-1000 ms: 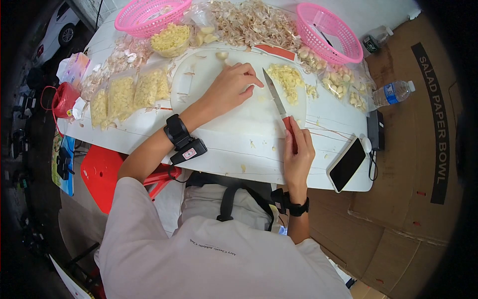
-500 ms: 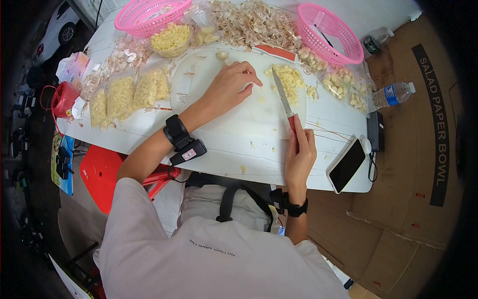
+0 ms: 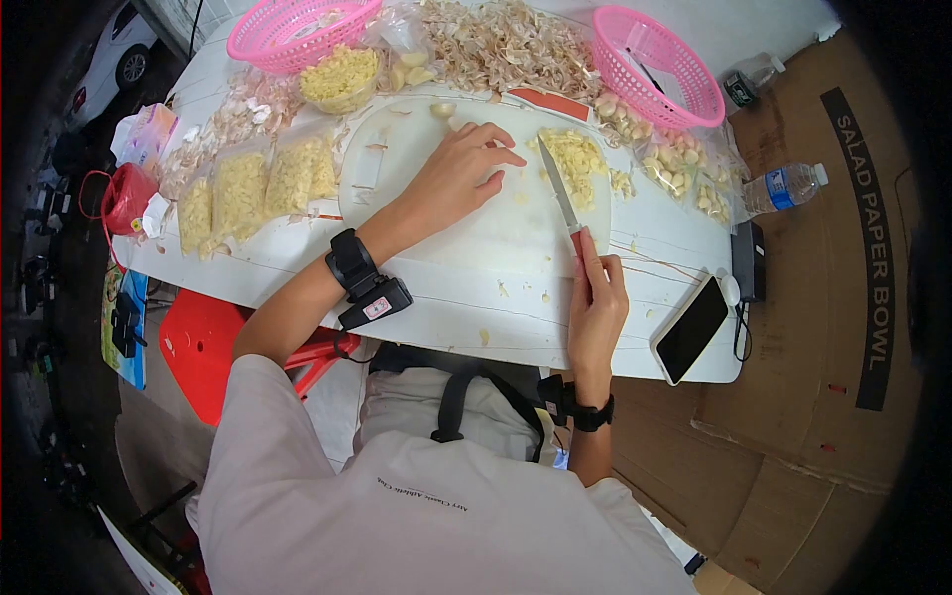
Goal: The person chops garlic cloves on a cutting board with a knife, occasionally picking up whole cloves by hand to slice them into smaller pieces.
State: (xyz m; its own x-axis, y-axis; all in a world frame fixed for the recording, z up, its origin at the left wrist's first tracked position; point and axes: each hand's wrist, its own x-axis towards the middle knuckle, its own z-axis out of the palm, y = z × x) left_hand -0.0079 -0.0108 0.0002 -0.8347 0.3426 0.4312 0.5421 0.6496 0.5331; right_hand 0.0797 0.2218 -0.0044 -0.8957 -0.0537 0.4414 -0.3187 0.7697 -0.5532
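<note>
My right hand [image 3: 597,293] is wrapped round the red handle of a knife [image 3: 558,186]. Its blade points up and away, beside a pile of chopped garlic [image 3: 580,164] on the right part of a round white cutting board [image 3: 436,238]. Over the middle of the board is my left hand [image 3: 461,171], its fingers loosely bent and apart, with nothing visible in them. A single garlic clove [image 3: 441,110] lies on the board's far edge, beyond my left hand. Small garlic bits are scattered near the knife.
Bags of chopped garlic [image 3: 241,193] lie at left, near a full bowl [image 3: 340,79]. Garlic skins [image 3: 506,45] are heaped at the back between a pink basket [image 3: 297,35] and another pink basket [image 3: 684,79]. Peeled cloves [image 3: 674,169], a bottle [image 3: 783,188] and a phone [image 3: 689,330] are at right.
The knife and my right hand have shifted very slightly left. The fingers of my left hand have moved a little; the rest looks the same.
</note>
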